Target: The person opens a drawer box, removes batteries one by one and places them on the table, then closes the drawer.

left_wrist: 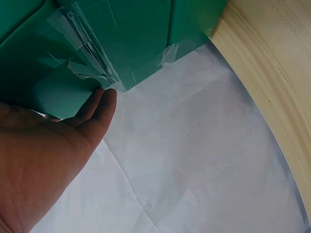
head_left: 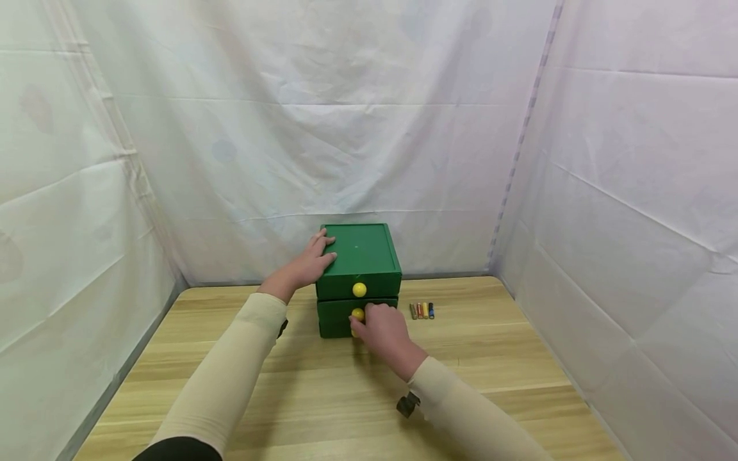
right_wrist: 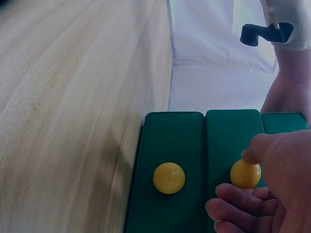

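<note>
A green drawer cabinet [head_left: 360, 250] with round yellow knobs stands at the back of the table. My left hand [head_left: 311, 261] rests on its top left edge, fingers spread; in the left wrist view, the fingers [left_wrist: 103, 104] lie extended against the taped green side. At the front, my right hand [head_left: 387, 333] has its thumb and curled fingers around the middle drawer's yellow knob [right_wrist: 245, 174]. Below that is the bottom drawer's knob [right_wrist: 169, 178], and the top drawer's knob [head_left: 359, 290] sits above the hand. The drawer fronts look closed.
Several small batteries [head_left: 422, 311] in different colours lie in a row to the right of the cabinet. White cloth [head_left: 323, 128] hangs behind and on both sides of the wooden table [head_left: 490, 346].
</note>
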Demonstrator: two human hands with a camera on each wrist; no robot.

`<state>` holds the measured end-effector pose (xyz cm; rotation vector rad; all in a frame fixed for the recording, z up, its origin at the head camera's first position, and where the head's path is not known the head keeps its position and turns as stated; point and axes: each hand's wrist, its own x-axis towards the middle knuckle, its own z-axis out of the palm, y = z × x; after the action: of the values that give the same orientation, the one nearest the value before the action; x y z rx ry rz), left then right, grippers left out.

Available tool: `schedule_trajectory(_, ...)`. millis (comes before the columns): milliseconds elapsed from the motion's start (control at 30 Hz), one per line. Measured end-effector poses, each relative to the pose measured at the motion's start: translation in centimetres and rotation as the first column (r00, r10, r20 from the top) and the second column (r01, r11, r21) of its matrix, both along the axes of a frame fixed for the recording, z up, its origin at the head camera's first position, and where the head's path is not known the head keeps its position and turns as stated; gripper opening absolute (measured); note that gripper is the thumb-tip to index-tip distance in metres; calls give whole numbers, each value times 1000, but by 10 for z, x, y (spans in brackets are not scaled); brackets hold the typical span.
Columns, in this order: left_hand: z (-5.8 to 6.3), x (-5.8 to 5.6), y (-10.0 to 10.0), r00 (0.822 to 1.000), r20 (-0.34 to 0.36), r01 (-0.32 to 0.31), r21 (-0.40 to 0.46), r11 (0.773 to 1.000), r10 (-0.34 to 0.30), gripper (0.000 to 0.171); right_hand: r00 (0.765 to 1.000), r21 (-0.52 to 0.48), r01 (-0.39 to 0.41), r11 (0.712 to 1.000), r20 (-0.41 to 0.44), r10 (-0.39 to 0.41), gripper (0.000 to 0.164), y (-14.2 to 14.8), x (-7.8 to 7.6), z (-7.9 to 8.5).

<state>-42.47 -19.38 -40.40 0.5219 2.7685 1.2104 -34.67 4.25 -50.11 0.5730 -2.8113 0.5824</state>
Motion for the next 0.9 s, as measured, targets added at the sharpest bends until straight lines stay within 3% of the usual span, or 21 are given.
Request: schedule_trajectory(900,-1,-2,0,1000,-9,-9,-23,1000,9,61,1000,-39,19,999,25,-18,49,-3,-6,1)
